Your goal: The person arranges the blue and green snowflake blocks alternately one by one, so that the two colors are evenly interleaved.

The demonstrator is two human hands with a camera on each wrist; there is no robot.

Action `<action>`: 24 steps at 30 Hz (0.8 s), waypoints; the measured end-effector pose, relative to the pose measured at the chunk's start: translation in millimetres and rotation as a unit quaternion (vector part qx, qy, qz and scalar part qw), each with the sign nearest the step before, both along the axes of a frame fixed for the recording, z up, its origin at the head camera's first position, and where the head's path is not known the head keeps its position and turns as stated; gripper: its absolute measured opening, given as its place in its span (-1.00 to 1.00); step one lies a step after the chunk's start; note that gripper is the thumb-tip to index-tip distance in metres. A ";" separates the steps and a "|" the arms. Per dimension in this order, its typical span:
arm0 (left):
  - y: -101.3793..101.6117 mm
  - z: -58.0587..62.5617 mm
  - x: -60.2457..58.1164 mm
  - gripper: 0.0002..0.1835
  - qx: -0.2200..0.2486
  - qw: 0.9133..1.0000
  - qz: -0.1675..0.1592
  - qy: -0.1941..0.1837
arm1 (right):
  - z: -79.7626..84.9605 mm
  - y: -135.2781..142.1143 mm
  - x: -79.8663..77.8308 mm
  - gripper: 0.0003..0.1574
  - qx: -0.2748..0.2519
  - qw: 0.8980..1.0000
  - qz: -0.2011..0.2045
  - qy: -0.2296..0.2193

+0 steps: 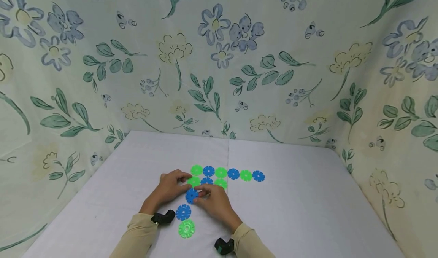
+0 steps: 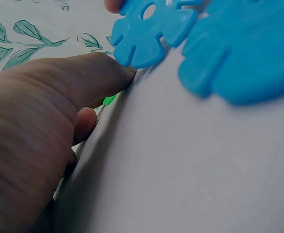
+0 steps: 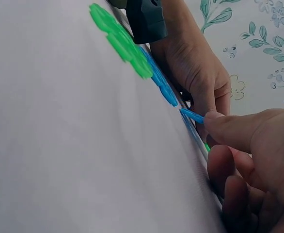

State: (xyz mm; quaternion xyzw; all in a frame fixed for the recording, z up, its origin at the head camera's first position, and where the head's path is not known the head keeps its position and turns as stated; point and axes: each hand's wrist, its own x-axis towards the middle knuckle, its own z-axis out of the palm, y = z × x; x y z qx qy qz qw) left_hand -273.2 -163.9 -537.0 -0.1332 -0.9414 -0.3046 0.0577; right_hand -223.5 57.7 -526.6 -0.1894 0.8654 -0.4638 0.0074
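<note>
My right hand (image 1: 217, 204) pinches a blue notched snowflake disc (image 1: 192, 196) between thumb and fingers. In the right wrist view this blue disc (image 3: 192, 116) is tilted, its near edge raised. My left hand (image 1: 170, 186) holds a green snowflake disc (image 1: 194, 182) on the cloth, index fingertip and thumb at opposite sides of its rim. The left thumb (image 2: 91, 77) stretches close beside the pinched disc (image 2: 149, 41) in the left wrist view. Below the hands lie another blue disc (image 1: 183, 212) and a larger-looking green disc (image 1: 186, 228) with a ringed centre.
Alternating green and blue discs form a row (image 1: 233, 174) beyond the hands. A second, shorter row has a blue disc (image 1: 207, 181) and a green disc (image 1: 220, 183), partly covered by the right hand. White cloth (image 1: 301, 201) covers the table; floral fabric (image 1: 219, 60) hangs around it.
</note>
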 end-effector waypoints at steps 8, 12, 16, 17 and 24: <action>0.2 0.5 0.3 -0.65 0.002 1.000 0.002 -0.002 | 2.8 2.8 -1.6 -0.60 -0.043 0.998 0.009 -0.046; 0.5 0.6 0.1 -0.66 0.003 1.000 0.002 -0.002 | 7.0 4.4 -1.9 -0.62 -0.090 0.990 0.009 -0.106; 0.1 0.8 -0.4 -0.67 0.005 1.000 0.000 0.002 | 10.7 5.2 -2.4 -0.64 -0.126 0.981 0.004 -0.144; 0.1 0.8 -0.5 -0.67 0.005 1.000 -0.001 0.003 | 11.2 5.4 -2.5 -0.64 -0.133 0.980 0.004 -0.150; -0.5 1.9 0.0 -0.67 0.003 1.000 -0.001 0.002 | 14.9 7.5 -3.3 -0.62 -0.148 0.975 0.009 -0.165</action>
